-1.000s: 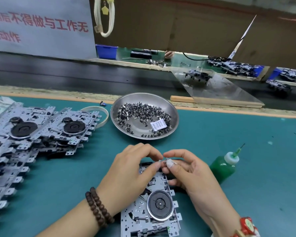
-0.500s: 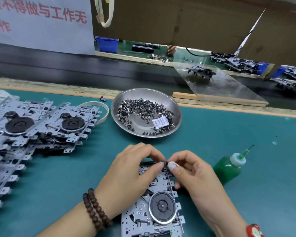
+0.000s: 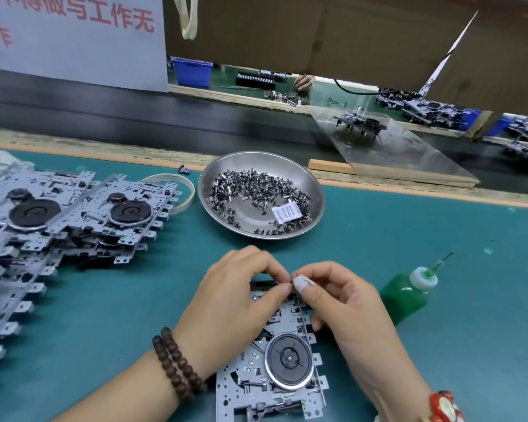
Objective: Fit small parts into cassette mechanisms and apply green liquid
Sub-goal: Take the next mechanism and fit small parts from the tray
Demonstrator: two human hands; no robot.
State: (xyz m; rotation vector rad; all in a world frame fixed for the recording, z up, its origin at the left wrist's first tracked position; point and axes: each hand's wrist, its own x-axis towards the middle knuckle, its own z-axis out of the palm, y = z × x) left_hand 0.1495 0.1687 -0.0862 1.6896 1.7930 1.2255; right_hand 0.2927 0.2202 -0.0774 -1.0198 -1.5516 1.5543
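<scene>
Metal cassette mechanism [image 3: 282,370] lies nearest me on the table [image 3: 439,345]; above its far edge my left hand [image 3: 235,296] and right hand [image 3: 345,300] together hold a tiny part [image 3: 294,274] in a narrow grip. Green liquid bottle [image 3: 409,289] lies right; parts dish [image 3: 261,194] beyond.

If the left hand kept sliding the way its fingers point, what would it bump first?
Probably the right hand: the left hand points rightward, its fingertips almost meeting the right hand's bandaged fingertip above the grey metal cassette mechanism. Depth is unclear.
</scene>
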